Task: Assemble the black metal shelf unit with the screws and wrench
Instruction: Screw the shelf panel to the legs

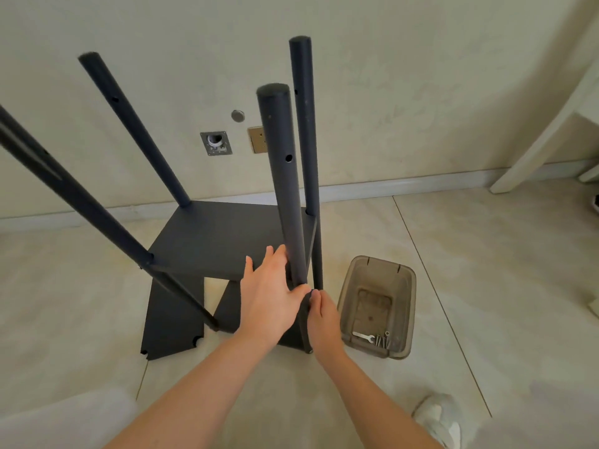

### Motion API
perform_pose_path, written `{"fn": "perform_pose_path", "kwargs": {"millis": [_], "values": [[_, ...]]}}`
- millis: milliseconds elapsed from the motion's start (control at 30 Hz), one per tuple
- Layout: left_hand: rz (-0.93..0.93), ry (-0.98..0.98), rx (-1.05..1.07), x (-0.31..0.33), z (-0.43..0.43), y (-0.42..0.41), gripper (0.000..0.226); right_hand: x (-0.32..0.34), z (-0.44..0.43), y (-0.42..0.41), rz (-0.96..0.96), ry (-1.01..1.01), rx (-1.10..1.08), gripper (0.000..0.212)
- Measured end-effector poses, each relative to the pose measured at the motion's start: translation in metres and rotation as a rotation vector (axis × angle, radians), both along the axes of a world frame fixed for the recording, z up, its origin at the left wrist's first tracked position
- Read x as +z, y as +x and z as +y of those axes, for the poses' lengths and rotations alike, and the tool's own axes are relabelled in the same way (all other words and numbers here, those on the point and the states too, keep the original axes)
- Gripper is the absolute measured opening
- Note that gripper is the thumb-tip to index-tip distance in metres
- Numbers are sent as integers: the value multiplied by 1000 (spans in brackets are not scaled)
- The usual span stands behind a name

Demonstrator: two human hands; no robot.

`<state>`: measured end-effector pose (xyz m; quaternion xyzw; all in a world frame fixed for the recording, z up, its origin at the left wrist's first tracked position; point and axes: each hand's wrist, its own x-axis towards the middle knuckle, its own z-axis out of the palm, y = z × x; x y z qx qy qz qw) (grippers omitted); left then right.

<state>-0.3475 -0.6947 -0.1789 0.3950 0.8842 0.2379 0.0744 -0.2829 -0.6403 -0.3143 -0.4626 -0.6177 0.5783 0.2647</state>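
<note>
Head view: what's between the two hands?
The nearest black round metal post stands between the left hand and the right hand, which both touch it low down; seen in the head view.

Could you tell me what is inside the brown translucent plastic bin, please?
A small silver wrench and a few overlapping silver screws at its near end; count unclear.
</note>
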Motion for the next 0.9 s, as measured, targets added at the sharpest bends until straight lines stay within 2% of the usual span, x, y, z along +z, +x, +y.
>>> {"fn": "perform_pose_path", "kwargs": {"millis": [200, 333, 433, 633, 767, 900], "values": [[-5, 47, -53, 25, -14, -36, 76, 20, 1, -23, -52, 42, 109, 28], [-94, 108, 19, 52, -25, -73, 86, 38, 5, -49, -112, 130, 191, 26], [-221, 229, 93, 68, -38, -99, 90, 59, 10, -65, -138, 229, 239, 27], [-447, 464, 242, 78, -72, -134, 79, 90, 10, -91, -158, 407, 287, 29], [-511, 533, 277, 72, -91, -146, 63, 103, 7, -97, -124, 435, 347, 28], [-594, 585, 329, 59, -117, -157, 61, 111, -2, -99, -105, 463, 401, 27]]}}
